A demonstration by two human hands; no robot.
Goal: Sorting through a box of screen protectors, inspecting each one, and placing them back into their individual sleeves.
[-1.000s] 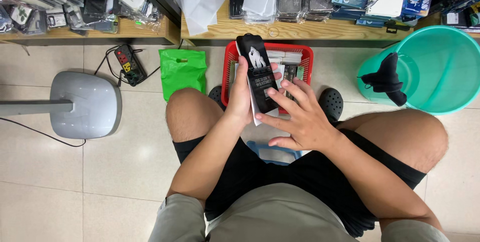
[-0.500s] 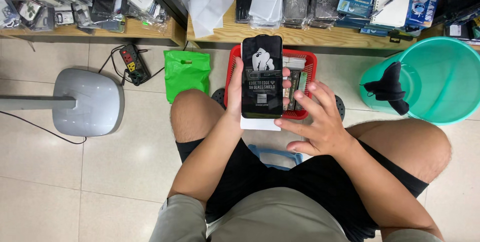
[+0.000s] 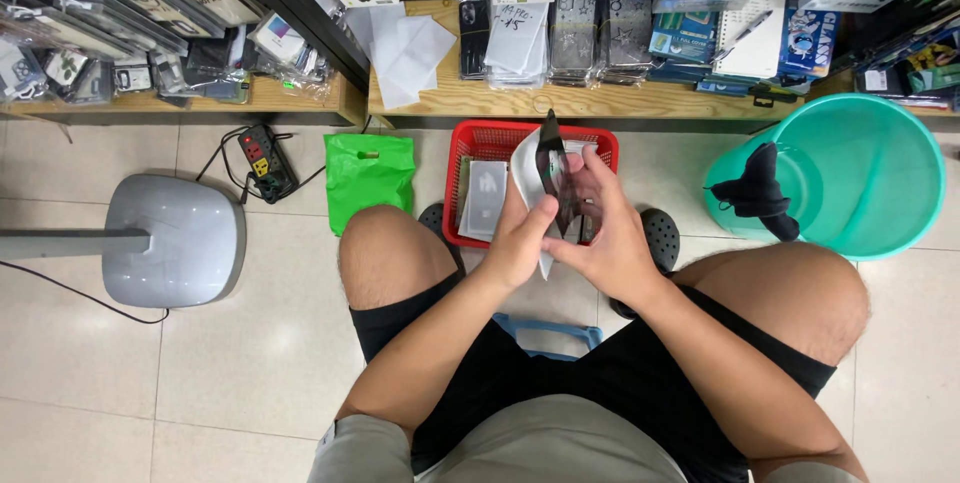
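Two hands meet in front of the seated person's knees and pinch a dark phone case (image 3: 553, 175) still in its clear sleeve, with a white card behind it. The left hand (image 3: 520, 241) closes around the lower edge from the near side, thumb up against the case; the right hand (image 3: 603, 238) grips the other edge, fingers curled over the sleeve. The case is seen almost edge-on, its long axis running away from the person, with the top end tipped toward the shelf beyond the hands.

Directly beyond and below the hands sits a red plastic basket (image 3: 468, 148) on the floor, holding flat packaged items, one of them pale grey. To the right of the right hand stands a teal tub (image 3: 880, 183) with a black cloth-like thing (image 3: 760, 193) draped over its rim. Left of the left hand lies a green plastic bag (image 3: 368, 175), and further left a power strip (image 3: 262, 158). The wooden shelf (image 3: 600, 101) beyond the basket carries rows of packaged cases.
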